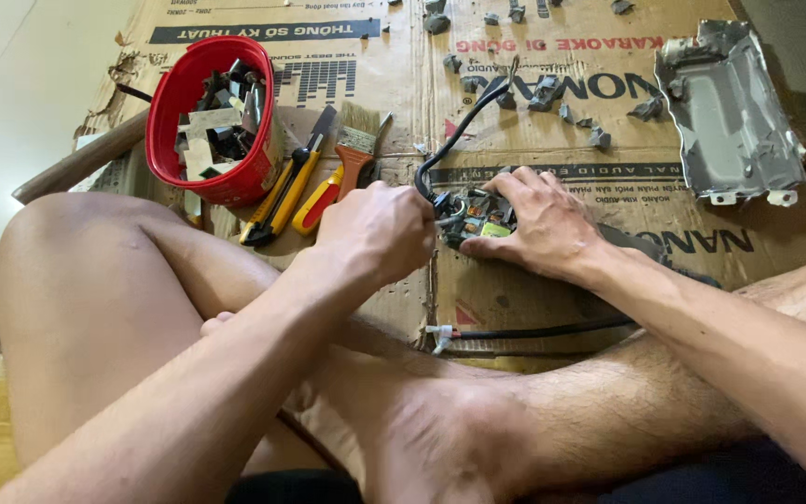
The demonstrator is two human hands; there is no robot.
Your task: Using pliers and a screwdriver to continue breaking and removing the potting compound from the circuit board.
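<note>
A small circuit board point(476, 217), crowded with dark components and one green part, lies on flattened cardboard point(552, 112) spread over the floor, just in front of the person's crossed legs. The right hand point(538, 224) presses down on the board with fingers spread, pinning its right side. The left hand point(380, 233) is curled into a fist at the board's left edge, gripping something there; what it holds is hidden by the fingers. A black cable point(459, 131) rises from the board's left end and curves away over the cardboard. Nearer the person than the board, a second black cable point(534, 329) with a pale tip lies across the cardboard.

Left of the board lie a yellow utility knife point(282, 196), a tool with a red and yellow handle point(321, 201) and a small paintbrush point(356, 149). Further left stands a red plastic bowl point(174, 103) filled with scrap parts. Beyond the board, grey fragments point(552, 93) are scattered. To the far right of the board rests a bent metal casing point(729, 112).
</note>
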